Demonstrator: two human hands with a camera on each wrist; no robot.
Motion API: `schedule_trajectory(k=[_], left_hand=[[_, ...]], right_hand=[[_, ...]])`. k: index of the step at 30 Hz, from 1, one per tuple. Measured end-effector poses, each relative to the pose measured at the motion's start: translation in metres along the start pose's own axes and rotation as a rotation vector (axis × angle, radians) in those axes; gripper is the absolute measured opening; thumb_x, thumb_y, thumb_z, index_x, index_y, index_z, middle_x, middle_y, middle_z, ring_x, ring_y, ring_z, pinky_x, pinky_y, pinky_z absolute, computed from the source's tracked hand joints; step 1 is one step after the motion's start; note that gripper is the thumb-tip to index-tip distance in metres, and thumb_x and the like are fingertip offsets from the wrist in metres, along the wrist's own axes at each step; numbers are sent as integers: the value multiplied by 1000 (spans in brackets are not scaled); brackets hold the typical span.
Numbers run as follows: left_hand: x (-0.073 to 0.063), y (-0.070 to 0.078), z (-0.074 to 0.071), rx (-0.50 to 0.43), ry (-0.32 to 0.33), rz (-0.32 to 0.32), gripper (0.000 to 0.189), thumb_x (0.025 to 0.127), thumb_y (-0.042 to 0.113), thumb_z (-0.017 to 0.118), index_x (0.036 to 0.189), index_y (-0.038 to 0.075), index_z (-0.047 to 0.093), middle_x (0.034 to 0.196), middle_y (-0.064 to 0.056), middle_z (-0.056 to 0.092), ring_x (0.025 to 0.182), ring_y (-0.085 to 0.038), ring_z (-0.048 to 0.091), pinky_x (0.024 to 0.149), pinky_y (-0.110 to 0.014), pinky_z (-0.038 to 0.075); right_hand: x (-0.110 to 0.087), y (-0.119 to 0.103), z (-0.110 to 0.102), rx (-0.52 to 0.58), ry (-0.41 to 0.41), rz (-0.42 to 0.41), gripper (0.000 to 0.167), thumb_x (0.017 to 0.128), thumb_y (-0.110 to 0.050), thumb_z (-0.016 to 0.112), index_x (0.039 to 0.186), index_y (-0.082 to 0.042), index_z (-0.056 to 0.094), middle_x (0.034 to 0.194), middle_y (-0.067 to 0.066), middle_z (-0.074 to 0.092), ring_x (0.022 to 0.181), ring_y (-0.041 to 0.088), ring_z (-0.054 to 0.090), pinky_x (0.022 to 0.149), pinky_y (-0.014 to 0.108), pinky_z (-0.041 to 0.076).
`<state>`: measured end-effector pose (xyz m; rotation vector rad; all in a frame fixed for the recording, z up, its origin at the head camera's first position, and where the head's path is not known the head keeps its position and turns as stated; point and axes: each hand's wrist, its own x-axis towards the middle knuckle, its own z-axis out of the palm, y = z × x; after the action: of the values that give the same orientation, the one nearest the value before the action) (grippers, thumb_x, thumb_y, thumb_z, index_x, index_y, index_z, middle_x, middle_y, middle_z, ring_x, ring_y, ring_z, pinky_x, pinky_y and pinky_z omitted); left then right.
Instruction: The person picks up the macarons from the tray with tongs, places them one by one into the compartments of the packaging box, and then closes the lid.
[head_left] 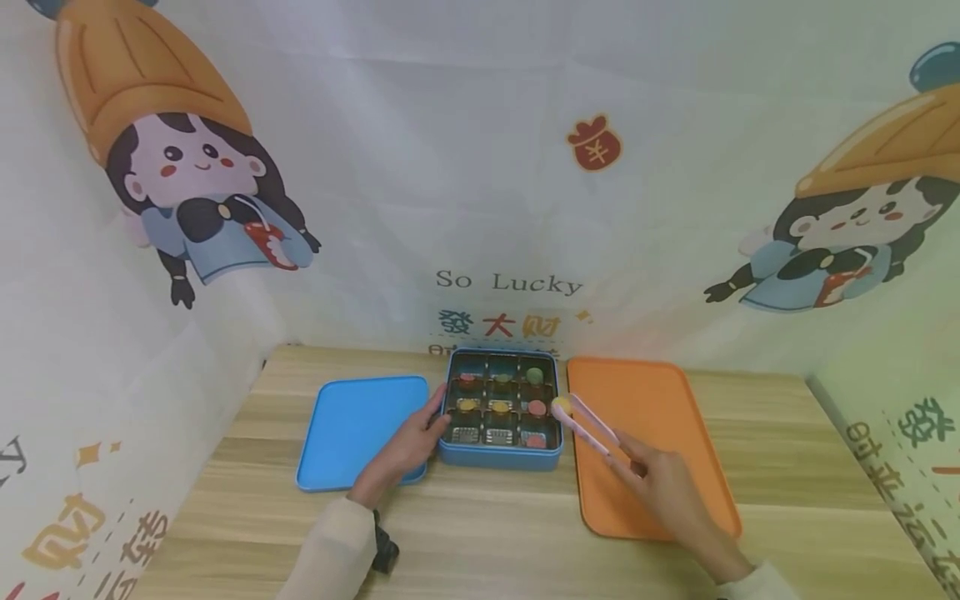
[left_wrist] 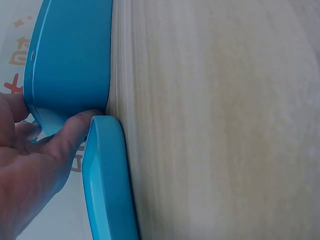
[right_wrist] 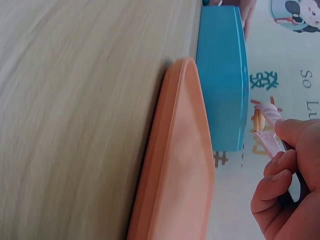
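Observation:
A blue box (head_left: 500,457) with a dark divided insert stands at the back middle of the table. Round pieces in yellow, pink, red and green lie in several of its compartments. My left hand (head_left: 408,442) holds the box's left side, thumb at the rim, other fingers against the outer wall (left_wrist: 70,65). In my right hand (head_left: 667,483) is a pair of pale pink tongs (head_left: 596,433), gripped between thumb and fingers. A small yellow round piece (head_left: 561,406) sits between the tongs' tips, just right of the box. The right wrist view shows this piece (right_wrist: 258,120) edge-on; its kind is unclear.
A blue lid (head_left: 360,429) lies left of the box, partly under the left forearm and hand. To the right is an orange tray (head_left: 637,392), below the right hand. The wooden table (head_left: 487,533) meets a printed cloth backdrop (head_left: 465,167) behind and at both sides.

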<state>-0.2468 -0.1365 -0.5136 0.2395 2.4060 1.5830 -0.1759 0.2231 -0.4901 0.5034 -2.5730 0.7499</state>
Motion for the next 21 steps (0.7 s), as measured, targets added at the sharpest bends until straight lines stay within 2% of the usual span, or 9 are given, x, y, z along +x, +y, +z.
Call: schedule_trajectory(k=[8, 14, 21], left_hand=[[-3, 2, 0, 5, 2, -15, 62, 109, 21, 40, 161, 15, 8, 164, -16, 15, 151, -37, 12, 120, -55, 18], [-2, 1, 0, -2, 2, -16, 61, 109, 21, 39, 161, 16, 8, 165, -15, 14, 152, -35, 11, 120, -55, 18], [0, 0, 1, -6, 2, -7, 61, 109, 20, 39, 161, 15, 8, 165, -15, 14, 152, -35, 10, 120, -55, 17]], right_hand=[[-3, -9, 9, 61, -74, 44, 40, 87, -15, 77, 122, 1, 69, 55, -16, 35, 47, -8, 24, 40, 14, 23], [-4, -13, 13, 82, -71, 37, 40, 86, -14, 77, 122, 2, 70, 55, -16, 35, 47, -8, 25, 40, 15, 25], [-2, -17, 14, 120, -115, 70, 41, 89, -18, 75, 125, 2, 68, 54, -17, 35, 47, -7, 25, 41, 16, 25]])
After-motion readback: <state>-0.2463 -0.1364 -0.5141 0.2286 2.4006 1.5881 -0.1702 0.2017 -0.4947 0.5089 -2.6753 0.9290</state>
